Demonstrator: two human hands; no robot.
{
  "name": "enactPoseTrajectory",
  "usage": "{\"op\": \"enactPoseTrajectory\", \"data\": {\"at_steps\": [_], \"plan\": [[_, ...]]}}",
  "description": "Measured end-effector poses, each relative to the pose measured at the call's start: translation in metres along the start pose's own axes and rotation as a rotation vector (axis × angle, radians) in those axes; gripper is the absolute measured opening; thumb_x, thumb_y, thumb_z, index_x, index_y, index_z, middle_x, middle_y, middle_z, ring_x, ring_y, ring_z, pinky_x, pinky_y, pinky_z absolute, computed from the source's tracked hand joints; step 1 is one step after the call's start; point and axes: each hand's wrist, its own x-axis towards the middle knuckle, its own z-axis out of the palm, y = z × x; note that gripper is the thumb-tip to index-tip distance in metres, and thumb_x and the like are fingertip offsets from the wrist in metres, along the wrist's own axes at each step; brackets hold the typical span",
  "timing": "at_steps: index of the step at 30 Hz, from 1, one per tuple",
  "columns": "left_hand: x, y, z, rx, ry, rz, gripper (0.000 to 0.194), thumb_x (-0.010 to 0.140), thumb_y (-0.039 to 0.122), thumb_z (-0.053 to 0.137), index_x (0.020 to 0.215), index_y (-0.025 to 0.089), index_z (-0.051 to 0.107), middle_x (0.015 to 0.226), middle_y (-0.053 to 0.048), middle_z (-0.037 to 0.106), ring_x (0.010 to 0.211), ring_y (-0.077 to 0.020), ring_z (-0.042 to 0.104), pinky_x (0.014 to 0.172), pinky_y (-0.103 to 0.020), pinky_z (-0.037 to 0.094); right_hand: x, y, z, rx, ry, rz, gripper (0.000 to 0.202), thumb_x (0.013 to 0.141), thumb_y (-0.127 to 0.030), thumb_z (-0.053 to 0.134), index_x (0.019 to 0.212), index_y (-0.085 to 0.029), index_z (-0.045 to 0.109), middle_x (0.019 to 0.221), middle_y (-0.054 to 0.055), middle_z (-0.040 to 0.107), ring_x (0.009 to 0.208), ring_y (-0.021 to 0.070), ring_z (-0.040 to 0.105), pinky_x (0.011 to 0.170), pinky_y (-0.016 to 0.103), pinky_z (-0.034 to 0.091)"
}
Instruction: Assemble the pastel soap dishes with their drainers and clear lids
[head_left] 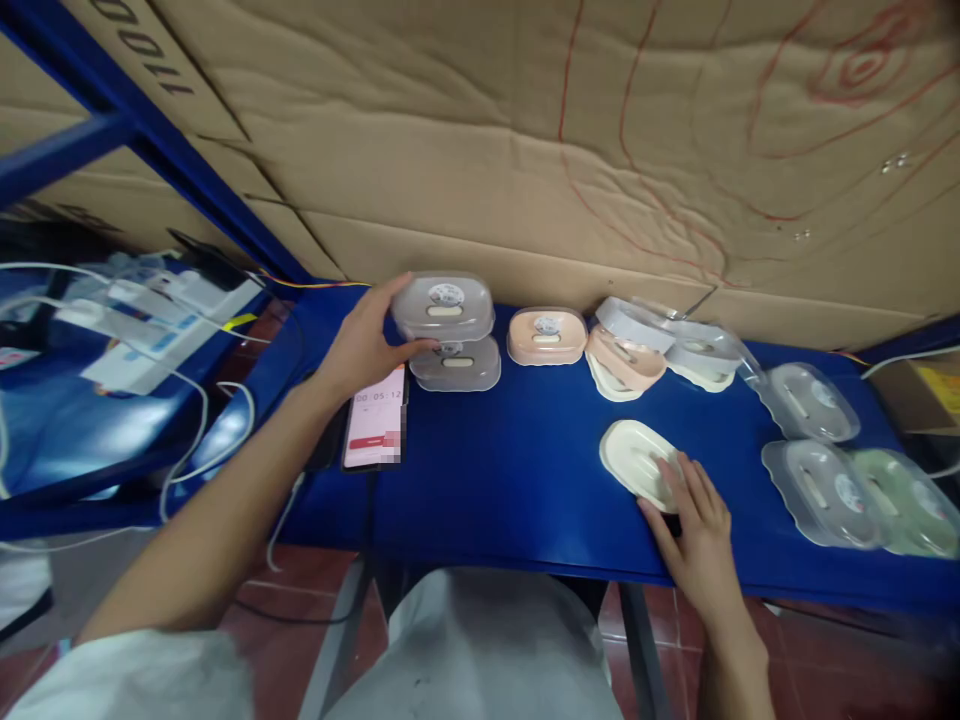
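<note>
My left hand (pixel 369 338) grips the left end of a grey oval box with a clear lid (pixel 450 310), its thumb along the near side. This box rests on or against a second grey box (pixel 461 368). On the right, my right hand (pixel 694 520) holds the near right end of a cream oval tray (pixel 634 455), thumb at the edge and fingers on top. The tray sits low over the blue table. A peach box (pixel 547 338) with a label stands between the grey boxes and a pile of peach and cream pieces (pixel 626 362).
A phone (pixel 375 425) showing a timer lies beside my left forearm. Grey lidded boxes (pixel 821 495) and a green one (pixel 904 505) sit at the right. Cables and a power strip (pixel 142 350) crowd the left. Cardboard (pixel 480 180) backs the blue table (pixel 480 500).
</note>
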Motion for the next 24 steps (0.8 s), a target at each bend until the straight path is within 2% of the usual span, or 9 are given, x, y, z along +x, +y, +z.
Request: {"op": "enactPoseTrajectory", "data": {"at_steps": [4,7,9,11,14,15,17,20,24], "plan": [[0.005,-0.015,0.008,-0.05,-0.112,-0.074,0.098,0.091,0.056,0.084,0.163,0.01,0.036,0.163,-0.019,0.052,0.144,-0.0358,0.057,0.123,-0.057,0.047,0.02,-0.017,0.003,0.051,-0.094,-0.114,0.062,0.11,-0.044,0.054,0.168,-0.033,0.036,0.174,0.011,0.041,0.162,0.0358,0.037,0.123,0.062,0.039],[-0.004,-0.002,0.003,-0.012,-0.106,-0.012,0.1,0.1,0.058,0.074,0.167,0.007,0.021,0.172,-0.023,0.036,0.156,-0.0392,0.042,0.126,-0.064,0.04,0.057,-0.019,-0.002,0.081,-0.119,-0.22,0.058,0.112,-0.041,0.051,0.167,-0.029,0.038,0.169,0.011,0.049,0.156,0.0312,0.047,0.123,0.055,0.042],[-0.02,0.026,0.001,0.068,-0.007,0.064,0.088,0.104,0.053,0.069,0.167,0.011,0.025,0.176,-0.021,0.029,0.163,-0.0404,0.029,0.131,-0.065,0.032,0.089,-0.014,-0.006,0.045,-0.093,-0.238,0.053,0.113,-0.039,0.048,0.164,-0.026,0.044,0.162,0.011,0.056,0.147,0.0308,0.056,0.117,0.051,0.047],[-0.045,0.067,0.008,0.103,0.071,0.147,0.062,0.108,0.04,0.064,0.162,0.02,0.041,0.174,-0.017,0.036,0.162,-0.0378,0.034,0.131,-0.061,0.035,0.119,-0.007,-0.007,-0.039,-0.052,-0.207,0.05,0.112,-0.04,0.048,0.158,-0.022,0.052,0.157,0.013,0.061,0.137,0.0336,0.064,0.108,0.051,0.052],[-0.088,0.134,0.04,0.039,-0.194,0.3,0.047,0.111,0.031,0.055,0.157,0.026,0.048,0.168,-0.013,0.047,0.157,-0.0309,0.046,0.127,-0.053,0.043,0.153,0.004,0.002,-0.079,0.005,-0.142,0.049,0.109,-0.045,0.053,0.15,-0.018,0.062,0.148,0.017,0.068,0.123,0.0372,0.07,0.1,0.053,0.055],[-0.101,0.152,0.053,0.035,-0.285,0.36,0.049,0.111,0.034,0.056,0.158,0.026,0.048,0.17,-0.013,0.046,0.158,-0.0319,0.044,0.129,-0.055,0.041,0.16,0.008,0.006,-0.051,0.027,-0.128,0.048,0.108,-0.047,0.055,0.146,-0.019,0.066,0.143,0.016,0.071,0.119,0.0368,0.071,0.1,0.053,0.056],[-0.12,0.174,0.078,0.029,-0.349,0.403,0.046,0.11,0.036,0.06,0.154,0.023,0.053,0.166,-0.013,0.051,0.156,-0.0329,0.046,0.129,-0.059,0.039,0.168,0.016,0.014,0.027,0.066,-0.119,0.044,0.107,-0.049,0.057,0.138,-0.021,0.072,0.134,0.014,0.076,0.116,0.0338,0.072,0.101,0.051,0.057],[-0.133,0.178,0.097,0.012,-0.342,0.374,0.032,0.109,0.031,0.063,0.14,0.023,0.064,0.151,-0.01,0.065,0.147,-0.0312,0.055,0.126,-0.059,0.04,0.168,0.03,0.014,0.102,0.1,-0.132,0.043,0.107,-0.054,0.057,0.128,-0.021,0.076,0.127,0.011,0.078,0.111,0.0278,0.074,0.1,0.045,0.06],[-0.14,0.162,0.084,-0.006,-0.294,0.341,0.016,0.107,0.02,0.063,0.121,0.021,0.07,0.13,-0.009,0.074,0.13,-0.0288,0.064,0.112,-0.051,0.05,0.155,0.033,-0.008,0.192,0.156,-0.117,0.039,0.104,-0.053,0.066,0.123,-0.021,0.076,0.122,0.011,0.079,0.091,0.0224,0.073,0.087,0.04,0.062]]}}
